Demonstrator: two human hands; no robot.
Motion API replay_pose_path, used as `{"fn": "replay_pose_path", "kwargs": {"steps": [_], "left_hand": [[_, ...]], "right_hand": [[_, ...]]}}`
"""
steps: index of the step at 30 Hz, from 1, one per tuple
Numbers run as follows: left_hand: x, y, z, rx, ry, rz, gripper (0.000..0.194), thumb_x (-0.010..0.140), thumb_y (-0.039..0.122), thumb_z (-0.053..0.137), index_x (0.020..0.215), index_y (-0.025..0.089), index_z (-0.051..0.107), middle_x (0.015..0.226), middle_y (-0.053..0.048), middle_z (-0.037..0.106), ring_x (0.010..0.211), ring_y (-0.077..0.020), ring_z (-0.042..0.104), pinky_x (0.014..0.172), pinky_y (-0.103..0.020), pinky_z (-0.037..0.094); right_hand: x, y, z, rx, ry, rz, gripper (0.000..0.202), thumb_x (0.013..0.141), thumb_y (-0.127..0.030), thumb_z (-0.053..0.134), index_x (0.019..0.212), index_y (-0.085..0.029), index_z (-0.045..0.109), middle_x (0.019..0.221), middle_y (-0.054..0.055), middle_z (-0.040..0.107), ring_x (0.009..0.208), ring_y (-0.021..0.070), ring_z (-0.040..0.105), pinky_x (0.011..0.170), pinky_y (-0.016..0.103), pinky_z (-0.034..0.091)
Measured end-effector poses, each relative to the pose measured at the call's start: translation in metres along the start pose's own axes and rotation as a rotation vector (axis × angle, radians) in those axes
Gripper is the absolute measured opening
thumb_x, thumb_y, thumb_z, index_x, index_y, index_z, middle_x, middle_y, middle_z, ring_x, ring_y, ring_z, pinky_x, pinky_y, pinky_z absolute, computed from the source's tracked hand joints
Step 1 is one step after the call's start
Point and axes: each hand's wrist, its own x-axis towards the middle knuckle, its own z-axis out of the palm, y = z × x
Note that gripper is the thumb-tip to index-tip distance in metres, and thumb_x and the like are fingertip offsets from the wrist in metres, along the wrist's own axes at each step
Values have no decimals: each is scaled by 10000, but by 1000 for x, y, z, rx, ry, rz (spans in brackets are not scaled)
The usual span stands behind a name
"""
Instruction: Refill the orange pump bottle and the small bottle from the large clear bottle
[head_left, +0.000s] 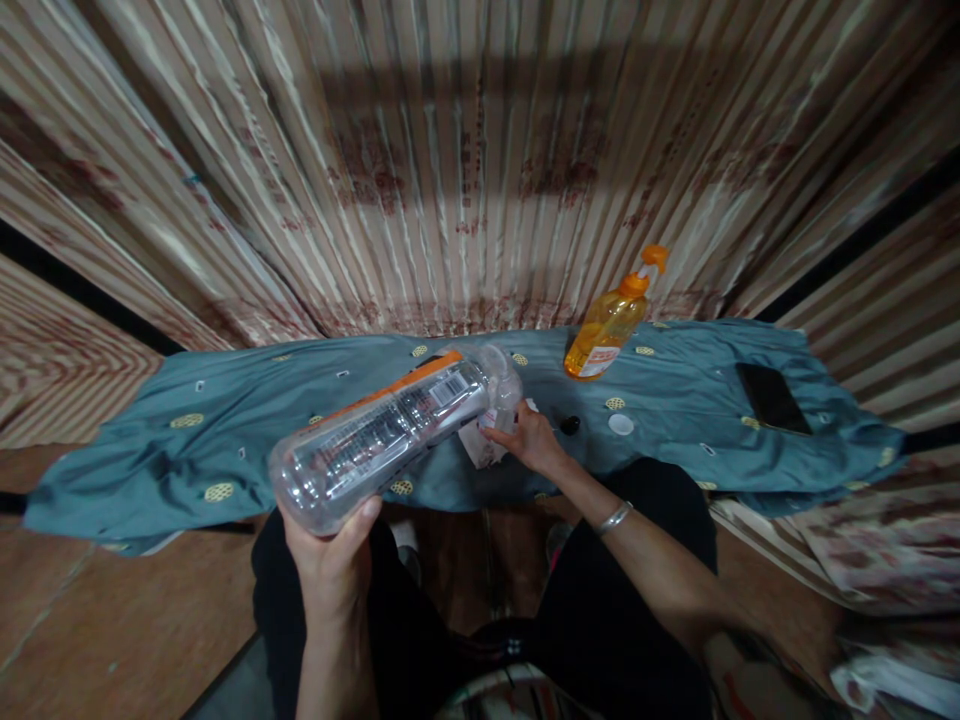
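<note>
A large clear plastic bottle [375, 430] with an orange-edged printed label lies tilted across my view, its neck end to the right. My left hand [330, 550] is closed round its base from below. At the neck end, my right hand [536, 440] grips a small clear plastic container [504, 392], which meets or overlaps the bottle's neck; its exact shape is blurred. Beneath them a white printed paper or packet [480, 448] is partly hidden. Close to my right hand sit a small black piece [570, 425] and a white round disc [621, 425].
Across my knees' far side runs a narrow surface covered by a teal cloth [187, 450]. An orange spray bottle [606, 325] with amber liquid stands at the back. A dark phone [772, 397] lies to the right. Striped curtains [450, 200] hang behind.
</note>
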Motion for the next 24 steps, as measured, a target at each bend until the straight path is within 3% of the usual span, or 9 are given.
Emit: {"fn": "replay_pose_path", "kwargs": {"steps": [24], "left_hand": [[0,-1,1,23,3,-2,894,531,363,995,1332,209,629,1266,-116,693,1127,-285,704,1081,-477,536]], "right_hand": [[0,-2,-2,4,7,6,522,825,-291,867,1256,-164,601,1092,127,814,1011,302,805,818,325,584]]}}
